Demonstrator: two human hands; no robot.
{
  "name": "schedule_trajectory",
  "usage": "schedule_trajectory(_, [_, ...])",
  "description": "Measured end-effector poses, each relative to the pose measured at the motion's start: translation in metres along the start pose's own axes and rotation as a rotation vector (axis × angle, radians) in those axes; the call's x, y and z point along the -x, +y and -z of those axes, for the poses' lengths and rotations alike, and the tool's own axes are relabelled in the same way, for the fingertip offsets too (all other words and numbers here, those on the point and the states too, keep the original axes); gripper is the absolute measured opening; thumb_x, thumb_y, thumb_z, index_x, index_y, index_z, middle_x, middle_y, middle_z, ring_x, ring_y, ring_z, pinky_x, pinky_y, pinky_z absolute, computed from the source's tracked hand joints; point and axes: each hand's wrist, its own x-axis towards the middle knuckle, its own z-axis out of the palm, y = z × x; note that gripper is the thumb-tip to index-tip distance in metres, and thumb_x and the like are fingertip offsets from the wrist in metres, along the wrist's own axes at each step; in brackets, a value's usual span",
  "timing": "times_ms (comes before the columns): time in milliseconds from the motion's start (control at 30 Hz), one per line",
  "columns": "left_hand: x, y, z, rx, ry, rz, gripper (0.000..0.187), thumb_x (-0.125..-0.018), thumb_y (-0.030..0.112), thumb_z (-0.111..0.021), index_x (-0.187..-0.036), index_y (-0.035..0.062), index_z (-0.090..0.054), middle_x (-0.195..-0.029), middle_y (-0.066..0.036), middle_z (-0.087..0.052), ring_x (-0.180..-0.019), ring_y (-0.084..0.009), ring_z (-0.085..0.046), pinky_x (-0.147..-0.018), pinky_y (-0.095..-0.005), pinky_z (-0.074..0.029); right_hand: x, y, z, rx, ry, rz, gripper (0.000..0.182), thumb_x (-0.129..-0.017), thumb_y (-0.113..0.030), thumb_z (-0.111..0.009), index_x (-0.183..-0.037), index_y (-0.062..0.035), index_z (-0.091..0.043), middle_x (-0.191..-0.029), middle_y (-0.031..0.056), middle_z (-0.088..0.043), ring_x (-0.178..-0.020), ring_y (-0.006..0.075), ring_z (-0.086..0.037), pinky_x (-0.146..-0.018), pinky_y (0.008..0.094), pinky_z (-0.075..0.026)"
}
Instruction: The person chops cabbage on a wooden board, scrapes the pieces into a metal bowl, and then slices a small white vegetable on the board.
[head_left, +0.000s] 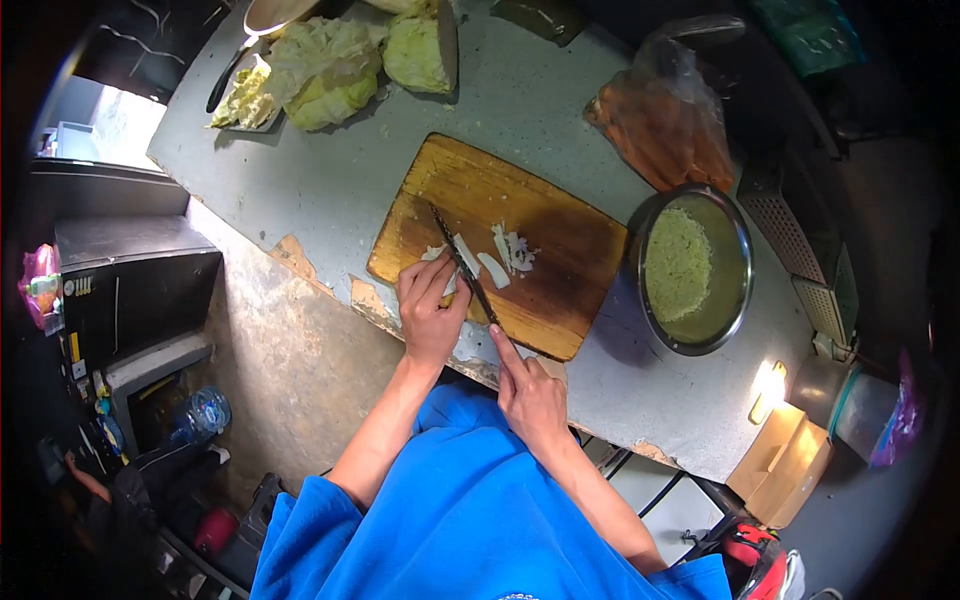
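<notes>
Right hand [530, 395] gripping knife [462, 264], left hand [430, 305] pinning cabbage [446, 281]

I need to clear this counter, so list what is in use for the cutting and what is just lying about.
In use: left hand pinning a white vegetable piece; right hand on the knife; wooden cutting board; cut white slices.

Lying about: steel bowl of shredded greens; cabbage; bag of carrots.

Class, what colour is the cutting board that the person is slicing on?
The cutting board is a warm orange-brown wood, darker at its edges, seen in the head view.
</notes>
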Motion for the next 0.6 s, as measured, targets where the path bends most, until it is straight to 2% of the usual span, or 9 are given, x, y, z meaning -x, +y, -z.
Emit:
schedule_trajectory(67, [0.000, -0.001, -0.002, 0.019, 0.014, 0.006, 0.026, -0.080, 0.001, -0.075, -0.106, -0.0024, -0.076, -0.116, -0.012, -0.075, -0.106, -0.0299, -0.062, -0.097, -0.0397, -0.049, 0.000, 0.005, -0.005, 0.027, -0.001, 0.020, 0.068, -0.097, -0.018, -0.063, -0.159, -0.0347, -0.039, -0.072, 0.0159, -0.061, -0.054, 0.0364, -0.064, -0.051, 0.0496, -0.056])
schedule_trajectory(167, [0.000, -0.001, -0.002, 0.007, 0.021, -0.021, 0.025, -0.082, 0.003, -0.075, -0.107, -0.0018, -0.077, -0.116, -0.011, -0.075, -0.107, -0.0296, -0.062, -0.097, -0.0401, -0.049, 0.000, 0.012, -0.002, -0.007, 0.014, 0.055, 0.068, -0.098, -0.019, -0.062, -0.159, -0.0356, -0.038, -0.071, 0.0167, -0.061, -0.056, 0.0384, -0.065, -0.054, 0.0514, -0.056])
schedule_trajectory(433, [0.004, -0.001, -0.002, -0.010, 0.041, -0.059, 0.023, -0.084, 0.007, -0.075, -0.106, -0.0001, -0.077, -0.115, -0.010, -0.075, -0.107, -0.0296, -0.062, -0.097, -0.0408, -0.049, 0.045, 0.030, 0.009, -0.028, -0.047, 0.016, 0.064, -0.100, -0.019, -0.060, -0.159, -0.0349, -0.039, -0.071, 0.0182, -0.062, -0.059, 0.0414, -0.065, -0.056, 0.0525, -0.056])
schedule_trajectory(600, [0.007, -0.004, 0.000, 0.046, 0.020, -0.068, 0.022, -0.084, 0.007, -0.075, -0.104, -0.0002, -0.077, -0.114, -0.010, -0.075, -0.107, -0.0300, -0.063, -0.097, -0.0415, -0.049, 0.003, 0.008, 0.002, 0.036, 0.052, 0.066, 0.061, -0.099, -0.016, -0.059, -0.157, -0.0308, -0.044, -0.070, 0.0211, -0.063, -0.063, 0.0451, -0.064, -0.062, 0.0542, -0.054])
